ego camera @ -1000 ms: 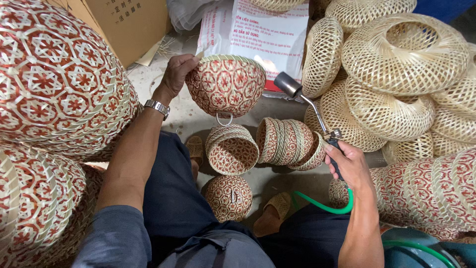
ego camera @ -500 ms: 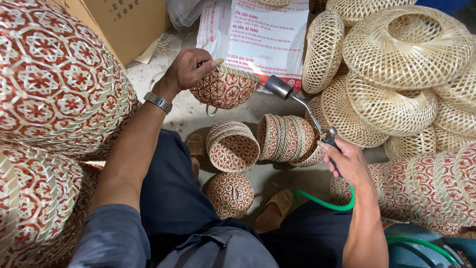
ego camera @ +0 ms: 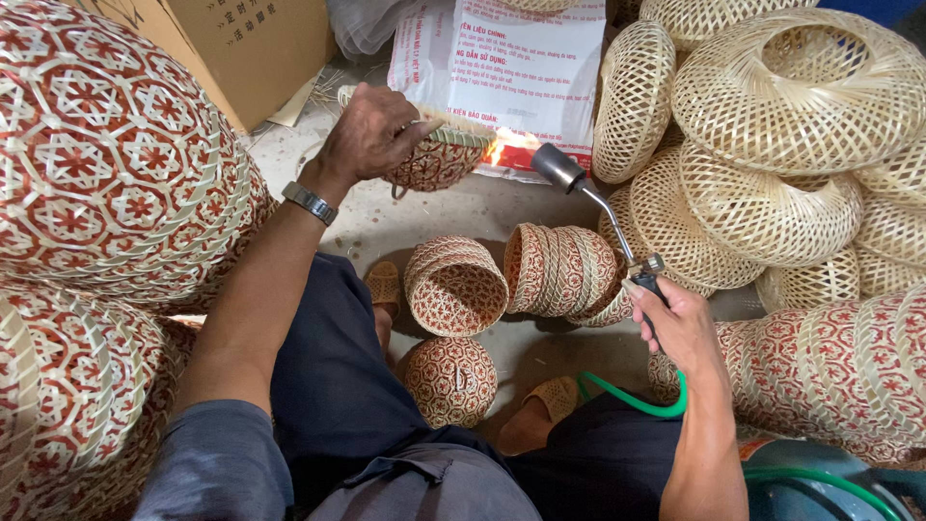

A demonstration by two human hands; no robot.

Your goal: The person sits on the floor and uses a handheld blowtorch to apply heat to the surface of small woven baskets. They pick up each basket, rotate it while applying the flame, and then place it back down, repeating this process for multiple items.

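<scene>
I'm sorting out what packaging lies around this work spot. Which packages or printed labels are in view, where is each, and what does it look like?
Cardboard box: top left, behind the left hand; brown, dark print on its side.
Printed sack: top middle, flat on the floor behind the torch; white, with red and dark print.
Clear plastic bag: top, between box and sack; crumpled.

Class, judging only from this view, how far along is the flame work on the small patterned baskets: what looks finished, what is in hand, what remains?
In hand: the left hand holds a small red-patterned basket tilted at the flame of the torch, gripped by the right hand. Possibly done: a nested row of baskets lying on its side, though that cannot be confirmed. Apparently left: an open basket and an upturned one by the knees.
</scene>
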